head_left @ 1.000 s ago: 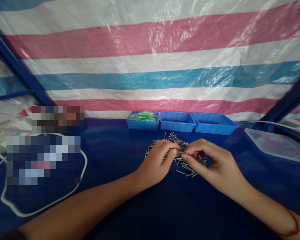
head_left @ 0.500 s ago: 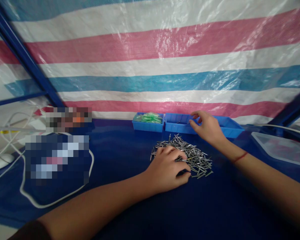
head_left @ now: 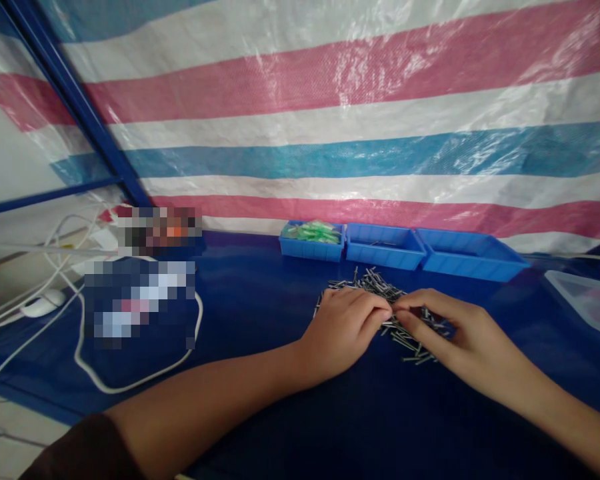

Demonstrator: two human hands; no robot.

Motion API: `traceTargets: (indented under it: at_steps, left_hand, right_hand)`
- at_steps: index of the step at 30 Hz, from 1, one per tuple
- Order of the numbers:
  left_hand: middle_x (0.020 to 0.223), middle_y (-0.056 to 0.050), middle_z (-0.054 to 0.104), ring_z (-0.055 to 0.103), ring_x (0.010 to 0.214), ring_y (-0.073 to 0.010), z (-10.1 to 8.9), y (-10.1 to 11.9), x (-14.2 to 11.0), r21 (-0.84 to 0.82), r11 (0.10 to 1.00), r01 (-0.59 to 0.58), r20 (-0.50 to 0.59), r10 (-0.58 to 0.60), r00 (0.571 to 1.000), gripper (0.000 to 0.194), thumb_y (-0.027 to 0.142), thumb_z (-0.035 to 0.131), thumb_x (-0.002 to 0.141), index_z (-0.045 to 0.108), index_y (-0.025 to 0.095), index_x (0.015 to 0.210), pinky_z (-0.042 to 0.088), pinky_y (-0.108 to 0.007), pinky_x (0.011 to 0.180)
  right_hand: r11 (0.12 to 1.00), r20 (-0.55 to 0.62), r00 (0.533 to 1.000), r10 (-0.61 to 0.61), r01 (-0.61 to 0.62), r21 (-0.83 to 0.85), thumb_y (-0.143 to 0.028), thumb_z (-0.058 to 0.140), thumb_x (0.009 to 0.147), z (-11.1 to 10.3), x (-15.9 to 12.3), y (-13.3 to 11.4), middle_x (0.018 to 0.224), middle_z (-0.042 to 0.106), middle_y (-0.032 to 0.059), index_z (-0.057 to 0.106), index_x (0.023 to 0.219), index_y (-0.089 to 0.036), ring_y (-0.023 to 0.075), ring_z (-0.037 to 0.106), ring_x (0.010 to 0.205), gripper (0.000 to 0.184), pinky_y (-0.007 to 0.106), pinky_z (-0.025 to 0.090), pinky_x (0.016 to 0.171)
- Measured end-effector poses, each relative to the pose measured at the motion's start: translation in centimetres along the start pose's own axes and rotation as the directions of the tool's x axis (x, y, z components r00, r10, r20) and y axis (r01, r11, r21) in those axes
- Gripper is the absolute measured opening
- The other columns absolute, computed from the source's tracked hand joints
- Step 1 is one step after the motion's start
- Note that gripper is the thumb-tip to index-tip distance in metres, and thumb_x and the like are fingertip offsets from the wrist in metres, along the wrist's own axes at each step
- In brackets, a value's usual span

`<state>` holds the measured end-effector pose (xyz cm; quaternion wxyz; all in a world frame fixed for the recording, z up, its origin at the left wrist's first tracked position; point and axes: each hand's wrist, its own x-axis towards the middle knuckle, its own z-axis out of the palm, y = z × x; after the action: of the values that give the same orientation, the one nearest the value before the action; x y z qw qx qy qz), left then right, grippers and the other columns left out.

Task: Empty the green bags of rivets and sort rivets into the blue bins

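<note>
A heap of thin silver metal pins [head_left: 380,283], resembling nails or blind rivets, lies on the dark blue table. Over its near left side, my left hand [head_left: 343,330] is closed, thumb and index finger pinched. A bright sliver of a pin seems to show at those fingertips. My right hand [head_left: 460,333] comes in from the right, thumb and index finger pinched together, their tips meeting the left fingertips. Whatever lies between the right fingertips is too small to make out. Both hands cover part of the heap.
Behind the heap stand three blue bins: the left bin [head_left: 311,250] holds green packets, the middle bin [head_left: 385,255] a few pins, the right bin [head_left: 473,264] something thin. A clear plastic lid [head_left: 585,300] lies right. White cables [head_left: 200,320] and a mouse [head_left: 43,303] are left.
My right hand has come back from above the bins to the heap and closed to a pinch against my left hand. The left fingers have gone from spread to pinched. The view has shifted slightly.
</note>
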<state>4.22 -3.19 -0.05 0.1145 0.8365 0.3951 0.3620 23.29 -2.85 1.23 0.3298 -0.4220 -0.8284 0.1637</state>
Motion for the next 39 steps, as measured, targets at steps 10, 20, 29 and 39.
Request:
traceTargets:
  at_steps: [10,20,29,39]
  left_hand:
    - [0.085,-0.003,0.068,0.063,0.078,-0.0146,0.0,-0.3,0.3,-0.350,0.935,0.060,-0.074,-0.091,0.993,0.012,0.027,0.055,0.087,0.060,0.017,0.092,0.048,-0.026,0.073]
    - [0.082,-0.005,0.063,0.059,0.079,-0.0145,-0.3,-0.2,0.3,-0.316,0.946,-0.068,-0.003,0.071,0.997,0.017,0.024,0.045,0.092,0.059,0.015,0.090,0.046,-0.027,0.078]
    - [0.086,-0.005,0.062,0.058,0.081,-0.0152,-0.3,0.0,0.4,-0.338,0.940,-0.049,0.013,0.057,0.998,0.015,0.026,0.047,0.091,0.058,0.016,0.093,0.046,-0.028,0.077]
    - [0.083,-0.002,0.062,0.058,0.079,-0.0135,0.0,-0.1,0.4,-0.307,0.952,-0.020,-0.030,0.012,0.999,0.008,0.023,0.051,0.089,0.056,0.017,0.090,0.044,-0.026,0.075]
  right_hand:
    - [0.995,-0.060,0.998,0.028,-0.022,0.099,-0.038,0.058,0.083,0.8,-0.4,-0.4,0.081,0.068,0.0034,0.066,0.092,-0.024,0.0182,0.064,0.076,0.019,0.026,0.051,0.060]
    - [0.969,-0.167,0.982,0.091,-0.048,0.243,-0.035,0.062,0.080,0.6,-0.6,-1.3,0.084,0.069,0.0027,0.067,0.090,-0.026,0.0166,0.063,0.072,0.014,0.026,0.052,0.059]
    - [0.922,-0.148,0.973,0.179,-0.113,0.370,-0.035,0.063,0.079,0.5,-0.3,-1.8,0.077,0.066,0.0019,0.068,0.085,-0.024,0.0146,0.060,0.066,0.014,0.024,0.049,0.053]
    - [0.926,-0.158,0.972,0.176,-0.109,0.361,-0.034,0.063,0.079,0.5,-0.4,-1.6,0.075,0.064,0.0018,0.066,0.085,-0.023,0.0138,0.057,0.064,0.013,0.025,0.046,0.053]
